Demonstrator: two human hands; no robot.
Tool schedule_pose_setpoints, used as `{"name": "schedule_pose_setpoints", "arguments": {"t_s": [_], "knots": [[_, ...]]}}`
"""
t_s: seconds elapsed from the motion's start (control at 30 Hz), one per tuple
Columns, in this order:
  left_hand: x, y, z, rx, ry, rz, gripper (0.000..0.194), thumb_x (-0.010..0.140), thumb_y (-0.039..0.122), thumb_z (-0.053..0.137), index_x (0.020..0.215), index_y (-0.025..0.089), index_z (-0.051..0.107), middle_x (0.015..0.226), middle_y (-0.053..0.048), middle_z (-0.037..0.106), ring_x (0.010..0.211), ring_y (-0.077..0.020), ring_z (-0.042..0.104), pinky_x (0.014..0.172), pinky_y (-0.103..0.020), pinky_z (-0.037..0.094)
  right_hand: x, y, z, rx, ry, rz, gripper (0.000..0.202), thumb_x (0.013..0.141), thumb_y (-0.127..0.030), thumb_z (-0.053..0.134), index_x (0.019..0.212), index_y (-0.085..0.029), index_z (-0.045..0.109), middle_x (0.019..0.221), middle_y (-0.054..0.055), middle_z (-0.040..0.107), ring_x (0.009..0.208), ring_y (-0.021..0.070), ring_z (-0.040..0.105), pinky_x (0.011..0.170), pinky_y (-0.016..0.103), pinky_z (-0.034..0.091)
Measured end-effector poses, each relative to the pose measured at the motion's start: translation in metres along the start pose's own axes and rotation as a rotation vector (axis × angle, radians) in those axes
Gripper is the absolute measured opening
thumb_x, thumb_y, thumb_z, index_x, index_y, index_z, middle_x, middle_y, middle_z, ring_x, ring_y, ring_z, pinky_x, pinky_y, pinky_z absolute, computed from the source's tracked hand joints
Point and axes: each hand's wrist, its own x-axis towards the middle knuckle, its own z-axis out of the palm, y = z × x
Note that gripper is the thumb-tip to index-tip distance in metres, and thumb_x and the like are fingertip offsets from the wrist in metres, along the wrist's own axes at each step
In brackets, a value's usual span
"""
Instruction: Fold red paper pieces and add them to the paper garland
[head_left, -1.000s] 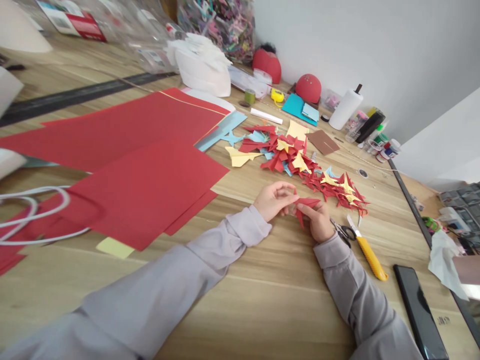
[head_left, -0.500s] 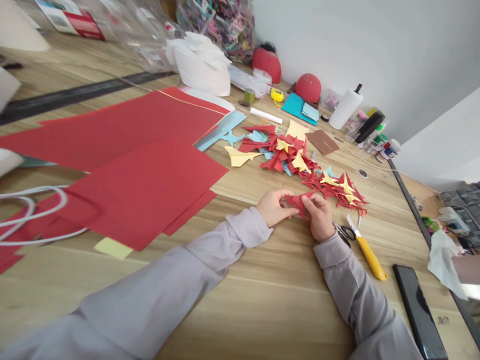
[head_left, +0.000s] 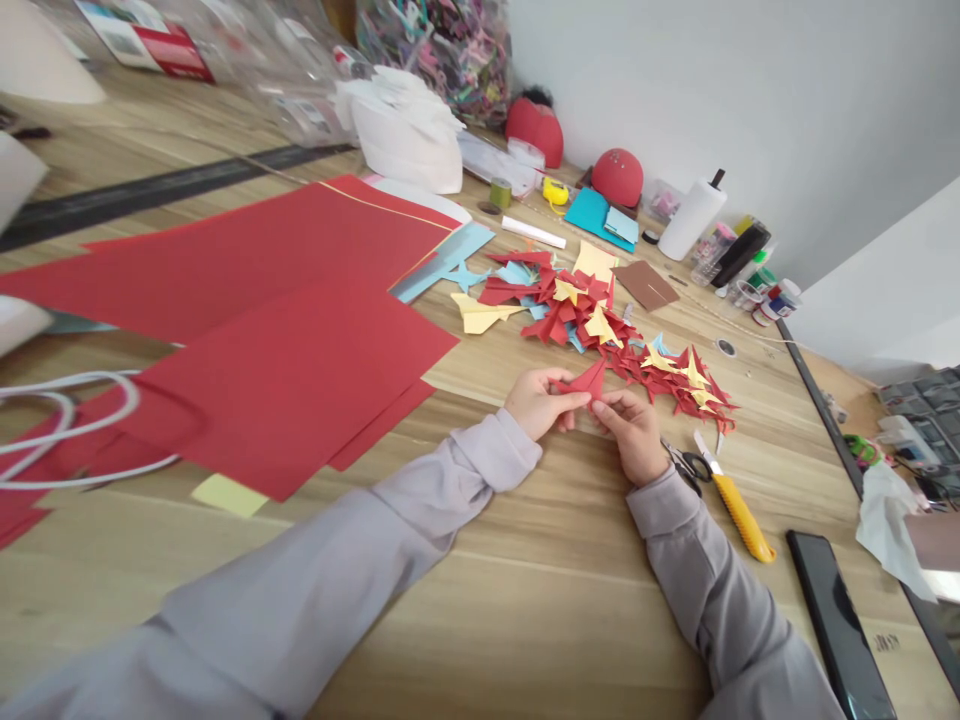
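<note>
A small folded red paper (head_left: pixel 587 382), pointed like a paper plane, is held above the wooden table between both hands. My left hand (head_left: pixel 541 402) pinches its left side with thumb and fingers. On the right, my right hand (head_left: pixel 630 430) grips its lower edge between thumb and forefinger. Just beyond the hands lies a heap of folded paper planes (head_left: pixel 551 322) in red, yellow and light blue. One yellow paper plane (head_left: pixel 484 314) rests at the heap's left side. Scissors (head_left: pixel 691 464) lie beside my right wrist, partly hidden by it.
Large red paper sheets (head_left: pixel 292 380) cover the left of the table, with a white cable (head_left: pixel 124 400) over them. A yellow-handled cutter (head_left: pixel 742 515) and a black phone (head_left: pixel 836 620) lie at right. Bottles (head_left: pixel 780 300) and a paper roll (head_left: pixel 691 220) stand at the back.
The red paper has turned in my fingers, so its pointed tip now shows facing up and away. My right hand has shifted slightly left and down along it.
</note>
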Motion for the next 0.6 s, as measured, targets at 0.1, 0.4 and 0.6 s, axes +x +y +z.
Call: {"name": "schedule_pose_setpoints", "arguments": {"t_s": [0.1,0.4,0.6], "knots": [[0.0004,-0.0008,0.0017,-0.013,0.069,0.014,0.027,0.055,0.024,0.072,0.074,0.01,0.06,0.037,0.003,0.053,0.033,-0.0094,0.047,0.035,-0.02,0.038,0.0003,0.0003,-0.0012,0.012,0.026,0.002,0.016,0.066,-0.031,0.07,0.07,-0.018,0.061,0.055,-0.004,0.057,0.049,0.0077,0.046,0.049,0.021,0.036],[0.0014,-0.0006,-0.0023,0.002,0.023,-0.004,0.029,0.052,0.024,0.076,0.07,0.01,0.059,0.033,0.004,0.05,0.027,-0.0082,0.042,0.032,-0.019,0.033,-0.0026,-0.0026,0.0002,-0.032,-0.054,0.009,0.017,0.067,-0.033,0.069,0.073,-0.018,0.062,0.063,-0.002,0.062,0.055,0.0097,0.053,0.055,0.023,0.041],[0.0003,0.0007,-0.0022,0.038,-0.019,-0.035,0.027,0.057,0.024,0.074,0.076,0.008,0.063,0.033,0.002,0.052,0.028,-0.0093,0.044,0.033,-0.02,0.035,-0.0017,-0.0013,-0.0031,0.0,-0.05,0.043,0.016,0.067,-0.031,0.069,0.069,-0.018,0.062,0.059,-0.002,0.063,0.048,0.0081,0.049,0.049,0.022,0.039]]}}
